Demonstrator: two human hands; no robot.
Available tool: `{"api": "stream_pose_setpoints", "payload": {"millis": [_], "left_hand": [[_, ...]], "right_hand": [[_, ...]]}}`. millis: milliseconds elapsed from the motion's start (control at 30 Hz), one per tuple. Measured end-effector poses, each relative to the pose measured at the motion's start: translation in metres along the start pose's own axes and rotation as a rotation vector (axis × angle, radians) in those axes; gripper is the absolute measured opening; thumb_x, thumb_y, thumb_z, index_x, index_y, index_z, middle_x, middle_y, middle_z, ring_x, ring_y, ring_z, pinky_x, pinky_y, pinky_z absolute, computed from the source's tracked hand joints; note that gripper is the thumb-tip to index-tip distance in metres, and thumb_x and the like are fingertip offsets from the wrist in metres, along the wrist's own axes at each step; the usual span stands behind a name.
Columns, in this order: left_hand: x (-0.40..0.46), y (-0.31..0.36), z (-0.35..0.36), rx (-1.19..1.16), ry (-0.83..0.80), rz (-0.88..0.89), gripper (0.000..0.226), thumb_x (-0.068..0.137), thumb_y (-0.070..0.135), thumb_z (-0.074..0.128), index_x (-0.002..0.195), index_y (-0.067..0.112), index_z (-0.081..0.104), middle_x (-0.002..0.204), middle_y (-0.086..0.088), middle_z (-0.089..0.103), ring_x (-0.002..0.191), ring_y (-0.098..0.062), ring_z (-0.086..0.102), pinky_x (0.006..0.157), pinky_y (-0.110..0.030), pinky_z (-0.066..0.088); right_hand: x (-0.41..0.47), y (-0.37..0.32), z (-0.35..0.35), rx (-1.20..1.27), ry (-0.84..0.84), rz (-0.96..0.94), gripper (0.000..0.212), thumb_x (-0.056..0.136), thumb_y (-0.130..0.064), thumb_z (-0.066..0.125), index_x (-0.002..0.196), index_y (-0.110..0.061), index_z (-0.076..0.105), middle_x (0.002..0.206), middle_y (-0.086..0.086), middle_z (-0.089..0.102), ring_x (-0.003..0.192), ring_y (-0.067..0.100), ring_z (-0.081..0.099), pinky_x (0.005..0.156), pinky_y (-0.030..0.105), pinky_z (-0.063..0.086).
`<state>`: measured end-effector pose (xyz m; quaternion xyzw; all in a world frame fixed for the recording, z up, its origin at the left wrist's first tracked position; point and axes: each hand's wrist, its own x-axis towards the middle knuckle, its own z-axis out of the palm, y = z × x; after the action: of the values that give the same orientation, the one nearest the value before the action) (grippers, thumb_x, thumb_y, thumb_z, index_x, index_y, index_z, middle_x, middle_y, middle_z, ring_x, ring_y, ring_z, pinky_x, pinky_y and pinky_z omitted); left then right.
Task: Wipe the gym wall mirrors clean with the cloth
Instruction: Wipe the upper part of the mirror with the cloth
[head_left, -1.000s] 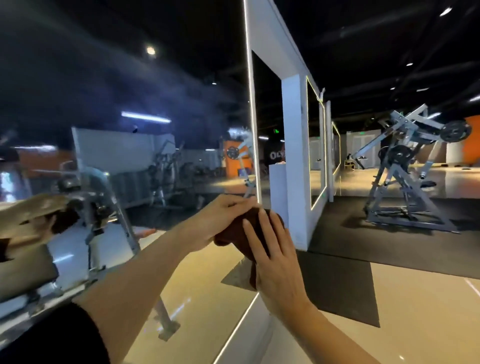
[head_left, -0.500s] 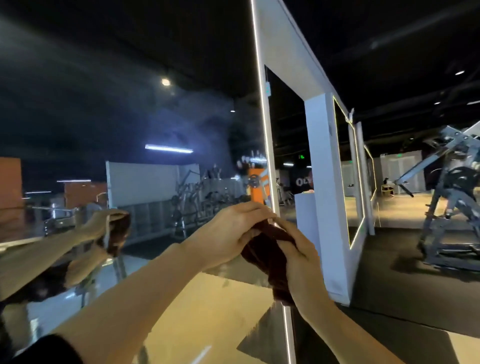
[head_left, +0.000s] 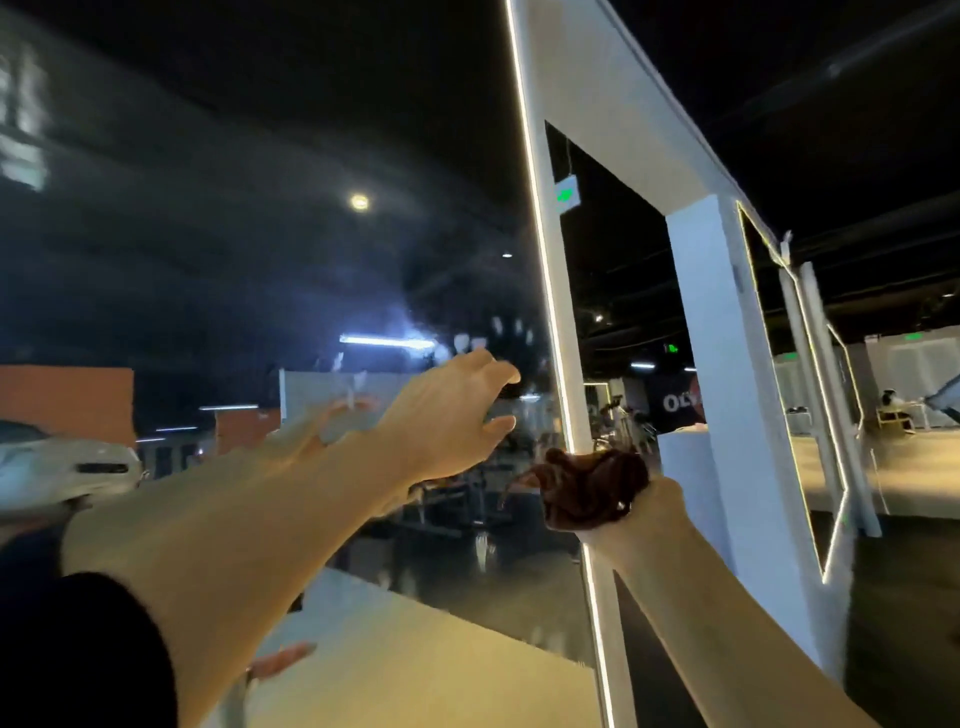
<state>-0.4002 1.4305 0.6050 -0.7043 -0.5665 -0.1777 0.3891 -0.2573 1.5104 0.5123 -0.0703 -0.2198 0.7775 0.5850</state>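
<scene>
1. Mirrors first: you can count three lit-edged panels along the white wall. The large mirror (head_left: 260, 312) fills the left of your view, a second mirror (head_left: 795, 395) sits past the doorway, and a third mirror (head_left: 844, 384), narrow and far off, is beyond it.
2. Your left hand (head_left: 447, 415) is raised in front of the large mirror with its fingers spread and loosely bent, holding nothing. The fingertips are close to the glass, but whether they touch it you cannot tell through the blur.
3. One smeared patch of pale prints (head_left: 488, 338) shows on the glass just above that hand.
4. One bright vertical light strip (head_left: 545, 312) marks the large mirror's right edge.
5. One cloth (head_left: 592, 488), dark reddish-brown and bunched, sits right at that strip, low on the mirror's right edge. Whether it presses the glass is not clear.
6. Your right hand (head_left: 634, 509) grips the cloth from below and behind, fingers curled round the wad.
7. One dark doorway (head_left: 613, 312) opens in the white wall (head_left: 711, 364) between the first and second mirrors.
8. At the far right, one seated person (head_left: 891, 402) is visible, small and distant.
</scene>
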Motion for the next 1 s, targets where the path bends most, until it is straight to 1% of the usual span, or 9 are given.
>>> {"api": "stream_pose_setpoints", "payload": {"millis": [100, 167, 233, 300, 400, 533, 767, 900, 1000], "left_hand": [[0.033, -0.005, 0.025, 0.205, -0.024, -0.046, 0.048, 0.099, 0.033, 0.054, 0.145, 0.02, 0.045, 0.143, 0.0, 0.048, 0.131, -0.02, 0.046, 0.106, -0.035, 0.04], [0.06, -0.008, 0.032, 0.32, 0.014, -0.062, 0.043, 0.098, 0.03, 0.055, 0.139, 0.017, 0.052, 0.135, -0.002, 0.055, 0.124, -0.023, 0.052, 0.103, -0.035, 0.04], [0.09, -0.013, 0.034, 0.405, 0.034, -0.062, 0.042, 0.089, 0.028, 0.058, 0.126, 0.009, 0.063, 0.122, -0.008, 0.064, 0.111, -0.031, 0.062, 0.096, -0.039, 0.047], [0.124, -0.024, 0.035, 0.485, 0.029, -0.103, 0.049, 0.084, 0.027, 0.063, 0.128, 0.006, 0.063, 0.13, -0.013, 0.062, 0.12, -0.034, 0.059, 0.103, -0.042, 0.044], [0.159, -0.039, 0.03, 0.631, -0.034, -0.199, 0.065, 0.092, 0.033, 0.064, 0.15, 0.013, 0.042, 0.159, -0.006, 0.034, 0.148, -0.022, 0.029, 0.121, -0.037, 0.017], [0.176, -0.052, 0.018, 0.8, -0.065, -0.26, 0.067, 0.1, 0.041, 0.051, 0.157, 0.016, 0.026, 0.166, -0.002, 0.015, 0.153, -0.017, 0.011, 0.123, -0.039, 0.007], [0.178, -0.061, 0.003, 1.019, -0.228, -0.358, 0.078, 0.101, 0.055, 0.036, 0.159, 0.017, 0.001, 0.167, -0.006, -0.008, 0.154, -0.025, -0.005, 0.122, -0.057, 0.01], [0.179, -0.067, -0.006, 1.036, -0.297, -0.439, 0.081, 0.1, 0.061, 0.031, 0.159, 0.018, -0.004, 0.167, -0.006, -0.013, 0.154, -0.027, -0.007, 0.12, -0.06, 0.015], [0.178, -0.069, -0.005, 1.017, -0.328, -0.452, 0.083, 0.1, 0.061, 0.031, 0.158, 0.018, -0.009, 0.166, -0.006, -0.016, 0.154, -0.026, -0.009, 0.121, -0.056, 0.017]], "right_hand": [[0.072, -0.016, -0.012, -0.082, -0.04, -0.024, 0.061, 0.105, -0.02, 0.028, 0.051, -0.013, 0.055, 0.046, 0.008, 0.05, 0.045, 0.023, 0.054, 0.05, 0.022, 0.046], [0.108, -0.033, 0.001, -0.16, -0.126, -0.04, 0.046, 0.108, -0.038, 0.033, 0.073, -0.018, 0.055, 0.047, 0.002, 0.056, 0.058, 0.022, 0.054, 0.06, 0.025, 0.047], [0.145, -0.052, 0.017, -0.349, -0.15, -0.17, 0.03, 0.106, -0.046, 0.041, 0.108, -0.025, 0.061, 0.095, 0.005, 0.071, 0.093, 0.025, 0.061, 0.087, 0.033, 0.043], [0.185, -0.071, 0.037, -0.685, -0.185, -0.651, 0.045, 0.104, -0.023, 0.054, 0.148, -0.02, 0.045, 0.151, 0.01, 0.045, 0.139, 0.031, 0.041, 0.111, 0.035, 0.03], [0.244, -0.077, 0.073, -1.096, -0.247, -1.14, 0.049, 0.096, 0.0, 0.05, 0.144, 0.004, 0.046, 0.16, 0.027, 0.025, 0.147, 0.05, 0.021, 0.121, 0.056, 0.017], [0.271, -0.077, 0.112, -1.256, -0.347, -1.258, 0.057, 0.105, -0.042, 0.017, 0.16, -0.029, 0.016, 0.167, 0.018, -0.002, 0.15, 0.035, 0.005, 0.121, 0.038, 0.01], [0.307, -0.05, 0.121, -1.63, -0.49, -1.395, 0.089, 0.086, -0.064, -0.019, 0.161, -0.025, 0.009, 0.168, 0.012, 0.002, 0.154, 0.033, -0.01, 0.115, 0.047, -0.02], [0.327, -0.064, 0.153, -1.585, -0.353, -1.491, 0.075, 0.099, -0.054, 0.001, 0.158, -0.014, 0.025, 0.166, 0.018, 0.013, 0.154, 0.037, 0.001, 0.123, 0.058, 0.0], [0.322, -0.062, 0.174, -1.574, -0.343, -1.443, 0.085, 0.093, -0.056, -0.014, 0.16, -0.013, 0.016, 0.166, 0.02, 0.011, 0.153, 0.038, 0.012, 0.125, 0.052, 0.007]]}}
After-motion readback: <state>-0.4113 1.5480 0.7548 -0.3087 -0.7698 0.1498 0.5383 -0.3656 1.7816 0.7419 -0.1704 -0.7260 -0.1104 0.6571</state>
